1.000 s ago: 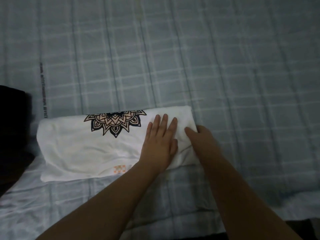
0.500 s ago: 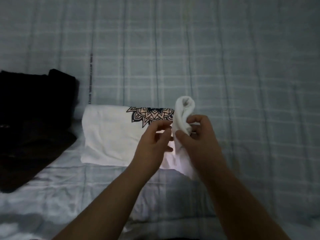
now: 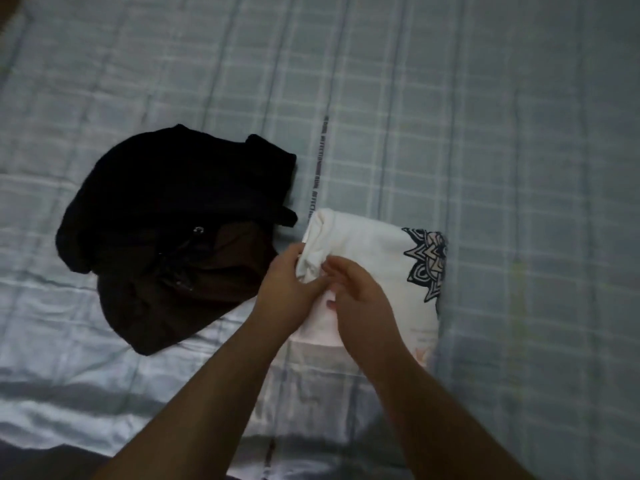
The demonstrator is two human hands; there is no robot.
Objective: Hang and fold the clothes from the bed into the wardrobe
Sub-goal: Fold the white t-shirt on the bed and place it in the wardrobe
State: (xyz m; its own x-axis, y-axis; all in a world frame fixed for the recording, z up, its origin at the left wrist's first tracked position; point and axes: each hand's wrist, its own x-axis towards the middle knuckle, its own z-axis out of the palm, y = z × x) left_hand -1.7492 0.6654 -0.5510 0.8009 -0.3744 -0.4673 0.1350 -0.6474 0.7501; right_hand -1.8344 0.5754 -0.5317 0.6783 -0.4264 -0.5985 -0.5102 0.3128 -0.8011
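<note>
A white t-shirt (image 3: 374,251) with a dark mandala print lies folded over on the bed, its print at the right fold. My left hand (image 3: 287,289) grips the shirt's bunched left end between thumb and fingers. My right hand (image 3: 360,299) lies over the same end with its fingers curled on the cloth beside the left hand. Both forearms reach in from the bottom of the view.
A crumpled pile of black and dark brown clothes (image 3: 173,233) lies on the bed just left of the shirt. The bed has a pale green checked sheet (image 3: 485,133), with open sheet behind and to the right.
The right end of the shirt was lifted and folded over to the left, halving its length. Both hands moved to the new left end. The view shifted left, showing the dark pile.
</note>
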